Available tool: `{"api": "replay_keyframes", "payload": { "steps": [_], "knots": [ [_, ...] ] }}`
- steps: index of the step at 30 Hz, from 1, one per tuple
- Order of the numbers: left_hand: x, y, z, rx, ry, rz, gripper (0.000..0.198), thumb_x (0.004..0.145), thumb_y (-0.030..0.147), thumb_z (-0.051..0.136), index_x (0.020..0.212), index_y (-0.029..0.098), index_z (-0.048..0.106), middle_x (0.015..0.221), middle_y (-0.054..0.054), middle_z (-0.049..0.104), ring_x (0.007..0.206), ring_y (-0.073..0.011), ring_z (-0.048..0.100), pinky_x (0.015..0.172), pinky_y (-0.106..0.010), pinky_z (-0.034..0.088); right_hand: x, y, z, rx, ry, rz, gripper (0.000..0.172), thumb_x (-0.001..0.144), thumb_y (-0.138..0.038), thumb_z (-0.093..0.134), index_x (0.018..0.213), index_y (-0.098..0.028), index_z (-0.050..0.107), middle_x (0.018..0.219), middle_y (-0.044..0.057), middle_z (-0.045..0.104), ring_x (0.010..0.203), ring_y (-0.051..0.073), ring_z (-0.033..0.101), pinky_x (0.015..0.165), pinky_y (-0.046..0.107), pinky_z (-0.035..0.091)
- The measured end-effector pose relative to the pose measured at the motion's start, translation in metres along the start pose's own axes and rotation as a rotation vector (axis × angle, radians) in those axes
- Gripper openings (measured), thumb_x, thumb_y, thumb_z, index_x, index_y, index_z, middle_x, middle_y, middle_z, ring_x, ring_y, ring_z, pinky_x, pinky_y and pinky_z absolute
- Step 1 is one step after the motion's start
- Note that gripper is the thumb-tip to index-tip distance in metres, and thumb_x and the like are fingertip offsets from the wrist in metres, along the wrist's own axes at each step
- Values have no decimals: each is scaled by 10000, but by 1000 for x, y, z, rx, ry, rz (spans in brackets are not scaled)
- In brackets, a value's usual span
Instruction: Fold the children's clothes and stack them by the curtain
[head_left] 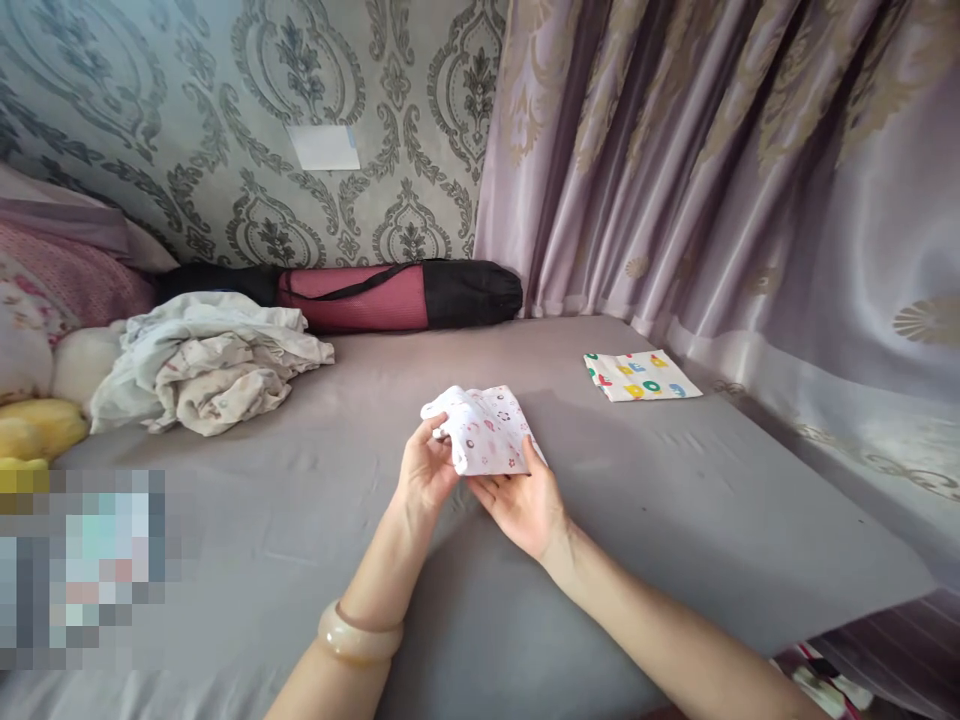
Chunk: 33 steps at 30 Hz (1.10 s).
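Between my two hands is a folded white cloth (491, 430) printed with small pink and dark flowers, held just over the grey bed sheet. My left hand (429, 465) grips its left edge, where the layers bunch and curl; a pale bangle (360, 635) circles that wrist. At the lower right corner, my right hand (529, 500) has the thumb on top and the fingers beneath. To the right, a second folded cloth (643, 377), white with colourful letters, lies flat on the sheet.
A heap of crumpled pale cloths (214, 365) lies at the left, beside a yellow plush item (41, 435). Along the wall rests a long pink and black bag (360, 297). Purple curtains (675, 160) hang at the right edge of the bed (675, 560).
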<state>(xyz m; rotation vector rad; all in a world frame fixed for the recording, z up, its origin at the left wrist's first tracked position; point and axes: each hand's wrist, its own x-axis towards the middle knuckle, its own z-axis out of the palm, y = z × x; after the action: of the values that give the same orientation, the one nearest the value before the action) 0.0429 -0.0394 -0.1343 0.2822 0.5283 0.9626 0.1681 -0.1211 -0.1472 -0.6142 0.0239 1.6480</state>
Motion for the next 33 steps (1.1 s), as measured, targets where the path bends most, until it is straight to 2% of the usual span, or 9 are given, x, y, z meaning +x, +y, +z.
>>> {"api": "replay_keyframes", "payload": {
  "steps": [4, 7, 10, 13, 15, 20, 25, 29, 33],
  "knots": [
    [-3, -9, 6, 8, -17, 45, 392, 816, 100, 551, 1203, 151, 582, 1051, -92, 694, 882, -192, 686, 800, -293, 560, 20, -16, 6, -13, -39, -157, 383, 910, -286, 548, 1279, -184, 544, 1060, 54, 731, 938, 197, 697, 786, 330, 584],
    [-1, -13, 4, 98, -15, 73, 409, 808, 57, 540, 1199, 164, 589, 1057, -80, 694, 816, -173, 687, 718, -270, 576, 32, -32, 6, -37, 28, -169, 445, 848, -88, 493, 1290, -125, 525, 938, 54, 754, 909, 186, 707, 833, 314, 567],
    [3, -17, 1, 187, 36, 61, 357, 812, 43, 555, 1146, 158, 604, 1010, -79, 694, 773, -156, 685, 707, -260, 585, 38, -50, 3, -80, 18, -173, 488, 819, -62, 447, 1303, -75, 505, 918, 84, 755, 912, 214, 712, 896, 370, 546],
    [5, -20, -2, 243, 71, 15, 164, 875, 128, 547, 1026, 141, 610, 911, -81, 686, 706, -143, 678, 662, -249, 586, 38, -75, -5, -135, -46, -213, 518, 806, -82, 447, 1322, -57, 485, 977, 117, 749, 964, 247, 703, 960, 438, 510],
    [6, -20, -3, 284, 100, -18, 104, 917, 189, 511, 960, 141, 593, 928, -100, 688, 690, -144, 679, 627, -249, 583, 35, -96, -12, -176, -64, -276, 536, 801, -89, 457, 1335, -54, 473, 1021, 128, 741, 1015, 258, 688, 991, 459, 488],
    [10, -13, -8, 334, 175, -16, 175, 962, 225, 421, 896, 143, 561, 1051, -140, 682, 706, -137, 681, 613, -247, 573, 16, -164, -28, -266, -8, -485, 516, 805, -99, 460, 1319, -82, 496, 1076, 121, 730, 1083, 255, 659, 1015, 472, 471],
    [15, -6, -14, 264, 277, 39, 281, 985, 327, 378, 1020, 115, 558, 1077, -164, 662, 776, -156, 680, 635, -261, 573, 1, -241, -45, -295, 131, -713, 484, 799, -80, 429, 1268, -129, 535, 1080, 99, 728, 1088, 235, 654, 1030, 487, 455],
    [19, 0, -17, 198, 373, 56, 355, 991, 334, 352, 1191, 92, 519, 1073, -163, 646, 779, -149, 673, 620, -245, 566, 12, -286, -56, -268, 191, -850, 467, 785, -59, 434, 1229, -141, 551, 1103, 104, 714, 1099, 224, 644, 1023, 475, 464],
    [21, 6, -19, 164, 405, 46, 374, 995, 316, 337, 1229, 78, 503, 1053, -155, 642, 758, -144, 669, 598, -230, 566, 40, -314, -57, -230, 235, -858, 460, 772, -42, 442, 1205, -146, 558, 1079, 102, 712, 1043, 215, 662, 990, 461, 492]
  ]
}}
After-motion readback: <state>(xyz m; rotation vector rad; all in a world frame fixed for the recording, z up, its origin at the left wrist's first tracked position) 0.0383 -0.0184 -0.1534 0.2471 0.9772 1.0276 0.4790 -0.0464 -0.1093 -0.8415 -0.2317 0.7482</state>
